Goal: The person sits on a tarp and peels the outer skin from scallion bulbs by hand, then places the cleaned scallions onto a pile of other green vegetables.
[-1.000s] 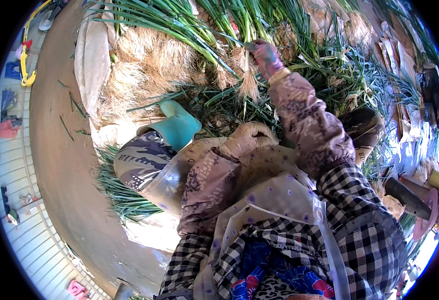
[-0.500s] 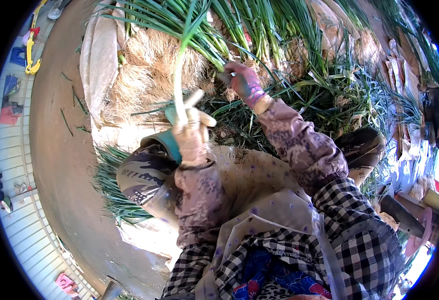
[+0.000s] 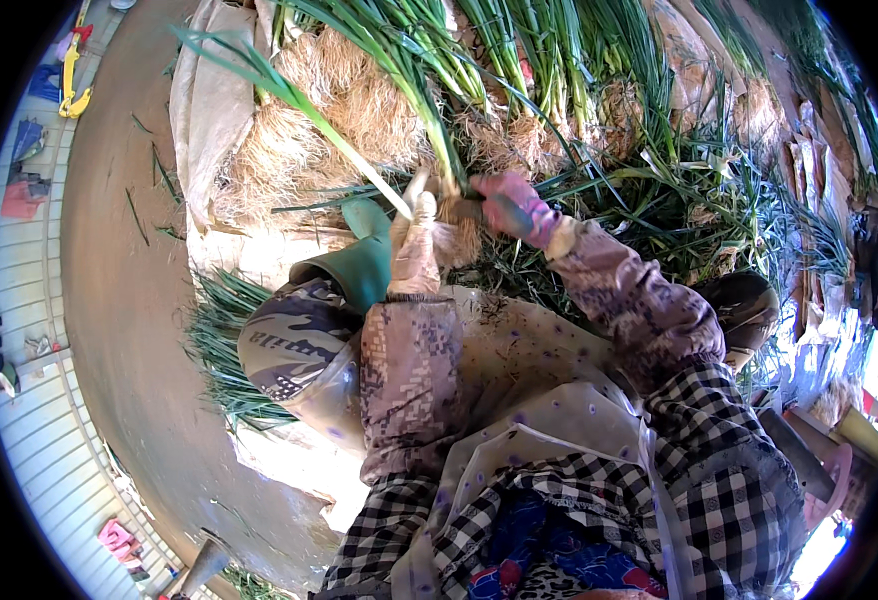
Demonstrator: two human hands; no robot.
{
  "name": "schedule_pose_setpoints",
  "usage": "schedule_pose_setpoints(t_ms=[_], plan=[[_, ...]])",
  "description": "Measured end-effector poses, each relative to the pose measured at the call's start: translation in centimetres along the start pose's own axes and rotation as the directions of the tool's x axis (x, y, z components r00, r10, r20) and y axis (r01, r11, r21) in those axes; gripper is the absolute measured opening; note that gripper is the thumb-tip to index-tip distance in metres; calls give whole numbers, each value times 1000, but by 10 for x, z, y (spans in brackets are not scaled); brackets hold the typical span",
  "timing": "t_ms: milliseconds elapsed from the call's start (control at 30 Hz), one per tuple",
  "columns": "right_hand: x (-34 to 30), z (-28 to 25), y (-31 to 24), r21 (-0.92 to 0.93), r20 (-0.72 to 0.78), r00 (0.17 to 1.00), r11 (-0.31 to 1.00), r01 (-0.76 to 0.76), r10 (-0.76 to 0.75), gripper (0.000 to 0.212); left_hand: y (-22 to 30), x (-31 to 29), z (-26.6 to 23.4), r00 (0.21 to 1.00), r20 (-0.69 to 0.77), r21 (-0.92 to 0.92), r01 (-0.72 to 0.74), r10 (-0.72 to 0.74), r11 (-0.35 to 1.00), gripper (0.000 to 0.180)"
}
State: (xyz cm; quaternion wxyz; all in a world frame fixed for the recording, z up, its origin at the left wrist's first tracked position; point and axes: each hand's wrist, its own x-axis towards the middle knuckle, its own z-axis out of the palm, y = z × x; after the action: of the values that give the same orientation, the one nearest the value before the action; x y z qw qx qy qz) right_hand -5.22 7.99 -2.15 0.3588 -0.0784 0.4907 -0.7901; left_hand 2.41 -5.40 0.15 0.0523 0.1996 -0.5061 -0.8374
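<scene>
My left hand point(image 3: 416, 250), in a pale glove, is closed around a long green onion point(image 3: 344, 148). Its white stalk slants up to the left into green leaves. My right hand point(image 3: 517, 208), in a pink-stained glove, is closed at the base of a second onion stalk point(image 3: 442, 145), close beside my left fingers. Shaggy roots point(image 3: 464, 238) hang at its lower end, between the hands. A small dark grey piece point(image 3: 468, 208) shows at my right fingertips; its kind is unclear.
Rooted onion bundles point(image 3: 329, 100) lie ahead, on pale sacking point(image 3: 199, 100). Loose leaves and trimmings point(image 3: 679, 205) heap before my right arm. More onion leaves point(image 3: 224, 350) lie beside my left knee. A green boot point(image 3: 364, 265) stands next to my left forearm.
My right hand has drawn the second onion from the bundle toward me, beside my left hand. The onion in my left hand has tipped from upright to leaning left.
</scene>
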Motion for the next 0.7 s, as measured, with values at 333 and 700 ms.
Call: schedule_pose_setpoints(t_ms=[333,700], plan=[[31,1,-63,-189,-78,983,970,150,-167,48,-12,-4,4,946,325,-52,12,5,999,33],[66,17,-26,-29,-215,899,923,383,-380,32,-18,-33,8,997,53,-251,68,-56,966,24]])
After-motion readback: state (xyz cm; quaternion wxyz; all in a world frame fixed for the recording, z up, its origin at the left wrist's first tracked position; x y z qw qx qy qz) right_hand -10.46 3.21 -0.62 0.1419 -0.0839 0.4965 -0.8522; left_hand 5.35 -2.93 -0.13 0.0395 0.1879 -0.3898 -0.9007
